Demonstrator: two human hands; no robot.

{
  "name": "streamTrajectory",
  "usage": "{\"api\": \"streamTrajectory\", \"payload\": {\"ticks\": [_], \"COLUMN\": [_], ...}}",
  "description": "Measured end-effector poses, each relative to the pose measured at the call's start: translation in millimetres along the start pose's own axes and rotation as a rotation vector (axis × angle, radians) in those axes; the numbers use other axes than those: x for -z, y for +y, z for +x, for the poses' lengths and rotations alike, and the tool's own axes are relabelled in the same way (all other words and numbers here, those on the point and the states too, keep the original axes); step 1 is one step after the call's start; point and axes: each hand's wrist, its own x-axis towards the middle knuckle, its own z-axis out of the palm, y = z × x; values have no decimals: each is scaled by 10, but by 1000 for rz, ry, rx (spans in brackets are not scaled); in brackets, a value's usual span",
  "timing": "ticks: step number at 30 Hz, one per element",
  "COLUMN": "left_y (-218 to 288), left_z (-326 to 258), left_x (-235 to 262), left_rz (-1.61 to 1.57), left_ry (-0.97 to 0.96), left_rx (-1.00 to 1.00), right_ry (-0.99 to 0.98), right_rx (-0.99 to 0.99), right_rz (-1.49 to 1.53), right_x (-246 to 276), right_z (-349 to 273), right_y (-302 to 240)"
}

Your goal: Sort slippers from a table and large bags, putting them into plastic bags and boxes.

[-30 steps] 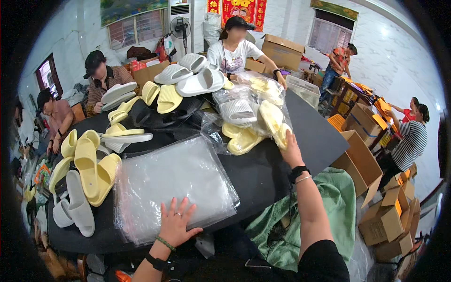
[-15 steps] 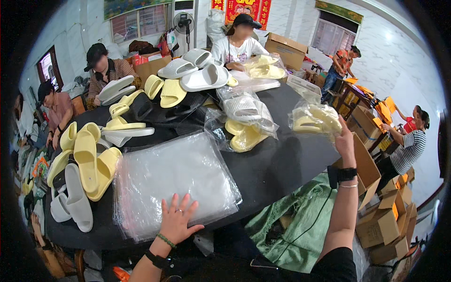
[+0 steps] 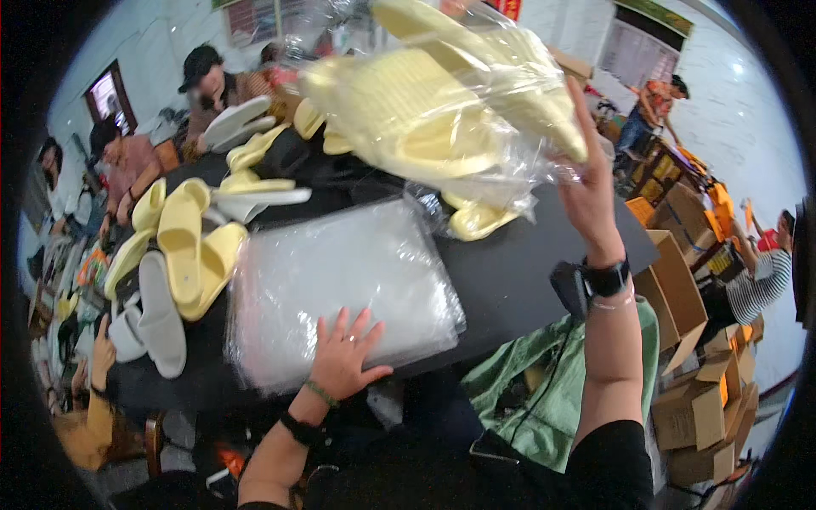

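A pair of yellow slippers [image 3: 416, 102] in a clear plastic bag is lifted close in front of me, with my right hand [image 3: 586, 183] closed on its right side. My left hand [image 3: 344, 357] lies flat with fingers spread on the near edge of a stack of clear plastic bags [image 3: 340, 272]. Left of the stack are loose yellow slippers [image 3: 183, 242] and grey-white slippers [image 3: 161, 314]. Another yellow slipper [image 3: 480, 217] lies behind the raised pair, which hides much of the table's far side.
Black table [image 3: 544, 263] under the bags. Green woven cloth [image 3: 531, 425] hangs near its right edge, beside open cardboard boxes [image 3: 680, 289]. Across the table at the left, a person in a cap [image 3: 208, 81] handles grey slippers [image 3: 242, 123]. Others work at the left and far right.
My right hand has raised the bagged yellow slippers from over the table's right side, up and toward me. My left hand stays on the bag stack. The whole view has shifted slightly.
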Motion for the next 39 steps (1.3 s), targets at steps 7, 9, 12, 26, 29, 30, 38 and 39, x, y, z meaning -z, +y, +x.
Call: {"api": "streamTrajectory", "payload": {"ticks": [7,9,12,26,29,30,38,39], "left_y": [48,22,24,97,139,137,-16,4], "left_z": [40,23,-4,74,97,61,25,40], "left_x": [56,20,18,219,325,351,54,86], "left_rz": [-32,-272,-362,-289,-315,-274,-244,-241], "left_ry": [-57,-91,-195,-222,-270,-297,-238,-236], "left_rx": [43,77,133,129,153,183,88,83], "right_ry": [-633,-649,-675,-702,-667,-682,-801,-727], "right_rx": [192,28,-295,-798,-763,-742,-852,-909], "right_rz": [-640,-535,-294,328,281,297,296,404], "right_x": [-986,-1072,-1211,-1616,-1473,-1446,-1246,-1224], "right_z": [-629,-921,-1072,-1368,-1462,-1515,-1561,-1547], "right_y": [865,971,801,299,453,466,258,270]}}
